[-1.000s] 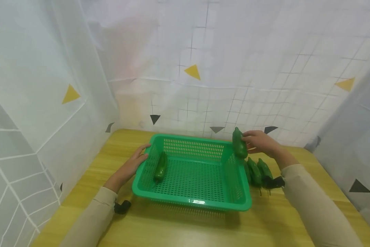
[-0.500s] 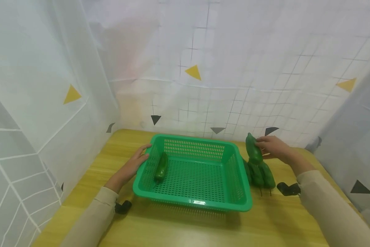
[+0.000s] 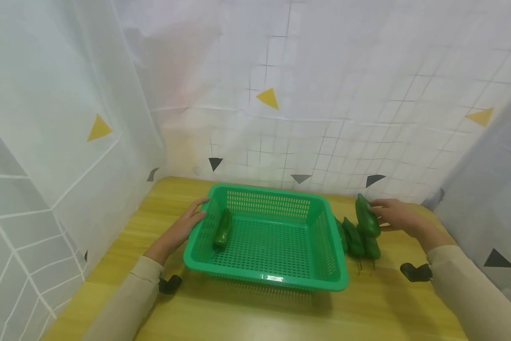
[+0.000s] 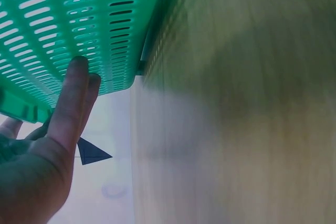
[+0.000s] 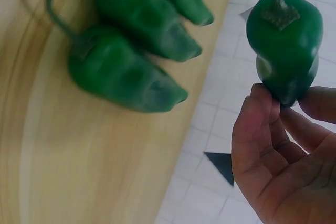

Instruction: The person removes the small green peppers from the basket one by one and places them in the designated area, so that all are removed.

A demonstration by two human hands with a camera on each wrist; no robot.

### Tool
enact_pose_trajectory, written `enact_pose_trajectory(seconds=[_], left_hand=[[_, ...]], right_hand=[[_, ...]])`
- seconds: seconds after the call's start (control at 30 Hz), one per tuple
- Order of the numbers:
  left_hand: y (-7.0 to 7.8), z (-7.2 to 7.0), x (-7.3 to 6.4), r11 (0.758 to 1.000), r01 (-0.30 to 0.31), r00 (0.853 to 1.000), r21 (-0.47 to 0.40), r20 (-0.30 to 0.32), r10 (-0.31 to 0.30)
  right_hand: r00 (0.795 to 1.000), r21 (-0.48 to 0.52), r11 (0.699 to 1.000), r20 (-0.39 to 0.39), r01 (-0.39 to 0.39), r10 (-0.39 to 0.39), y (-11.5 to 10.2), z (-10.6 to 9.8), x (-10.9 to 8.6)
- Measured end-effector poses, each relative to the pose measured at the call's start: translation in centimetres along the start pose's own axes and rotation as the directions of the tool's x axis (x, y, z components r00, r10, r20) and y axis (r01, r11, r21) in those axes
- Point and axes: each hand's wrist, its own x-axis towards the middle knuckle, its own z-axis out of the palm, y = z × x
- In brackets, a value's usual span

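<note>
A green pepper (image 3: 368,217) is pinched in my right hand (image 3: 397,217), held up over the peppers lying right of the basket. In the right wrist view, thumb and fingertips hold the pepper (image 5: 286,40) near its pointed end, with its stem on the far side. My left hand (image 3: 183,229) holds the left rim of a green plastic basket (image 3: 261,276). In the left wrist view, two fingers of the left hand (image 4: 42,177) lie along the basket's slotted outer wall (image 4: 89,30). One pepper (image 3: 223,229) lies inside the basket at its left side.
Several more peppers (image 3: 354,239) lie side by side on the wooden table (image 3: 238,317), close to the basket's right wall. Behind the table hangs a white patterned sheet (image 3: 221,137), with sheets at both sides too.
My right hand has moved right and lower with its pepper, from the basket's right rim to over the rightmost peppers on the table. The left hand and basket have stayed in place.
</note>
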Motion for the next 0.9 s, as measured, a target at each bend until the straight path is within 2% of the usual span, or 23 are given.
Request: enact_pose_trajectory(seconds=[0.37, 0.67, 0.9], left_hand=[[-0.1, 0.1, 0.1, 1.000, 0.005, 1.000, 0.001, 0.000, -0.005], [0.0, 0.1, 0.1, 1.000, 0.009, 1.000, 0.005, -0.001, -0.009], [0.2, 0.1, 0.1, 1.000, 0.013, 1.000, 0.005, 0.002, -0.013]], right_hand=[[0.999, -0.019, 0.999, -0.020, -0.050, 0.049, 3.5, -0.4, -0.6], [0.995, -0.107, 0.991, -0.054, -0.086, 0.080, 5.5, -1.0, -0.8], [0.993, -0.149, 0.984, -0.079, -0.096, 0.085, 6.0, -0.7, -1.1]])
